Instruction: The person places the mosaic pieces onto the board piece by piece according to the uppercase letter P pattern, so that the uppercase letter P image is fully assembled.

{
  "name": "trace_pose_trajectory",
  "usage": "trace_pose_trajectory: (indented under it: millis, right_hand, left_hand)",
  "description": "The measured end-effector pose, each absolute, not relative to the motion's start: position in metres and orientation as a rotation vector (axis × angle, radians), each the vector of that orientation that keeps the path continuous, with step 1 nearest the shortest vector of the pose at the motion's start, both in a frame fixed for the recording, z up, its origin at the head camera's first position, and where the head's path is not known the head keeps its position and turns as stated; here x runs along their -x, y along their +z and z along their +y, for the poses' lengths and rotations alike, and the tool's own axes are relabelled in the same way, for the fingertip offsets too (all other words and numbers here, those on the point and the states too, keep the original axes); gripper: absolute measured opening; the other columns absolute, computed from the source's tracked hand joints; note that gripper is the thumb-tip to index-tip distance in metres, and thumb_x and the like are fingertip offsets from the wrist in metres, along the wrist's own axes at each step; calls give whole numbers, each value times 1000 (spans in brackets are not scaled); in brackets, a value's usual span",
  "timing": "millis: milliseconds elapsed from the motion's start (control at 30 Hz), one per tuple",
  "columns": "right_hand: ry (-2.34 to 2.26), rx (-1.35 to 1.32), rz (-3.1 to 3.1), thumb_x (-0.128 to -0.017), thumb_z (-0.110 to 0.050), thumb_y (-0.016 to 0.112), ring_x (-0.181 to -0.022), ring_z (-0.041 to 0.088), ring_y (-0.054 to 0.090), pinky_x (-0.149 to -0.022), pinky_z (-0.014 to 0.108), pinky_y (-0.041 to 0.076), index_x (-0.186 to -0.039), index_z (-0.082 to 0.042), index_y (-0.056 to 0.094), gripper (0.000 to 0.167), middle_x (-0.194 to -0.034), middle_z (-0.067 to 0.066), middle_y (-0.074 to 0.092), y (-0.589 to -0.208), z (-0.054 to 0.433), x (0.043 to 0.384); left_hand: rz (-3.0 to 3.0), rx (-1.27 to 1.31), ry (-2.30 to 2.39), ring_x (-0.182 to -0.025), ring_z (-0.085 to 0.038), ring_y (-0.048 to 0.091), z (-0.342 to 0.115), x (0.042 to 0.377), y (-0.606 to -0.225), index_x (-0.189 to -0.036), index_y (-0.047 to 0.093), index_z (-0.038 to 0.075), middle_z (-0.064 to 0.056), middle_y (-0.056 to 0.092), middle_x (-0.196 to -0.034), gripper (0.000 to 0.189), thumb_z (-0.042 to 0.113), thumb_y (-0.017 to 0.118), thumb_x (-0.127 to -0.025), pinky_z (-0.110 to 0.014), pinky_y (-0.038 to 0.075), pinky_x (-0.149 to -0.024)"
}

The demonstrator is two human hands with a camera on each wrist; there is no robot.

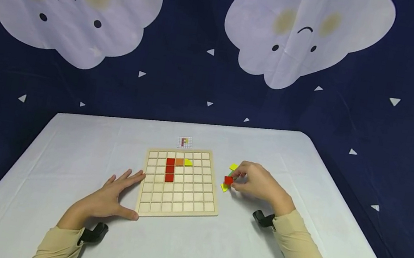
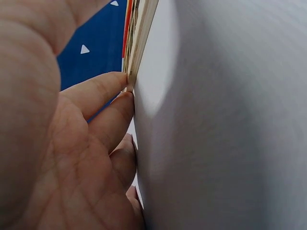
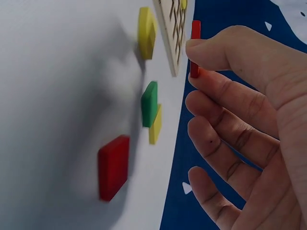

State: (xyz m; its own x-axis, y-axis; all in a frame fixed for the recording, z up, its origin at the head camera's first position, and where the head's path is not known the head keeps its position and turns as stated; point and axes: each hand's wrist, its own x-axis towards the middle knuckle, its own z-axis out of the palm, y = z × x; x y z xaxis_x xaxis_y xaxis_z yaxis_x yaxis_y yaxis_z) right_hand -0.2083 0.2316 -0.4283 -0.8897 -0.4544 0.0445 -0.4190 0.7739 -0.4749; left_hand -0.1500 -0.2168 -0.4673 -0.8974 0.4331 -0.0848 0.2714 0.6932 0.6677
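A wooden grid board (image 1: pixel 189 187) lies on the table with three red tiles (image 1: pixel 170 169) in a column. An orange tile (image 1: pixel 179 162) and a yellow tile (image 1: pixel 188 162) with a cut corner continue rightward from the top red one. My left hand (image 1: pixel 108 197) rests at the board's left side, fingers spread, with thumb and index fingertip at its edge. Right of the board, my right hand (image 1: pixel 253 181) pinches a red square tile (image 3: pixel 195 48) between thumb and index finger, raised above the table. Its other fingers are loosely bent.
Loose tiles lie under and beside my right hand: a red one (image 3: pixel 113 167), a green one (image 3: pixel 149 104), a yellow one (image 3: pixel 147 33) and another yellow piece (image 1: pixel 233 167). Behind the board lies a small printed pattern card (image 1: pixel 185 142).
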Motion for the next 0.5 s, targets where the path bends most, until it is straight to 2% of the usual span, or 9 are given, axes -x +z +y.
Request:
trace_pose_trajectory:
  millis: [233,500]
  right_hand:
    - [-761,737,2880,-88,-20,86,-102,22,73,-92,41,61,-107,-13,83,20,-109,2,77,-422,215,211]
    - [-760,815,2854,-89,-18,83,-101,20,71,-89,37,60,-109,-14,82,21,-108,-1,76,-417,192,215]
  left_hand:
    - [2669,-568,992,-165,-53,9,-217,151,-468,-166,41,12,-17,31,-176,118,42,100,-68,-78,-2,-128]
    - [2671,-568,993,-165,-53,9,-218,150,-467,-166,41,12,-17,31,-176,117,42,100,-69,-78,-3,-128]
